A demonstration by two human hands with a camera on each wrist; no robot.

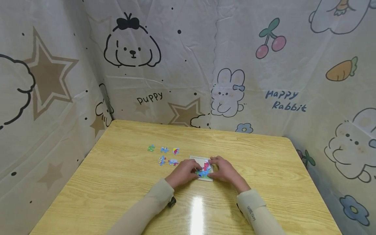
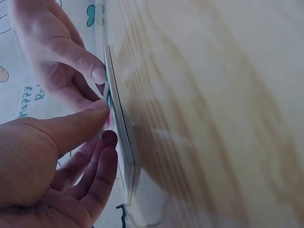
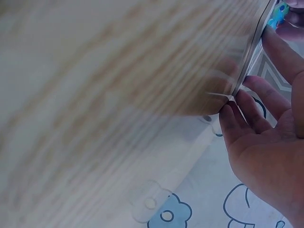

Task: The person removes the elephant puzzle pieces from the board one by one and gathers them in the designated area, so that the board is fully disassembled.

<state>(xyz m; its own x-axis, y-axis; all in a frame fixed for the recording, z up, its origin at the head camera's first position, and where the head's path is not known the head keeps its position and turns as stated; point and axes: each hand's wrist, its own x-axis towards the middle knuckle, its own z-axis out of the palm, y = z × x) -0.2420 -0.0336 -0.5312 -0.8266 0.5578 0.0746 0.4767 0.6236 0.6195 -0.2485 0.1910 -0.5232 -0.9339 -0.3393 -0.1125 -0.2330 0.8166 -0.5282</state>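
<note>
Puzzle tray (image 1: 200,160), on table (image 1: 264,160). Right hand (image 1: 224,169): grips tray's right edge, presumably for steadiness. Left hand (image 1: 182,173): pinches puzzle piece (image 2: 103,127) at tray, likely for control. Five loose pieces (image 1: 164,149): left of tray.

My left hand (image 1: 184,172) kinda hides some of the puzzle tray (image 1: 199,160), and the lettering (image 1: 251,213) on my right sleeve (image 1: 259,205) is too tiny.

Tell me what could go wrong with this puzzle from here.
The left hand, at work over the tray, might knock the laid pieces out of place. The right hand, touching the tray's edge, could nudge the whole tray. Loose pieces lie near the left hand, which might brush the nearest aside.
</note>
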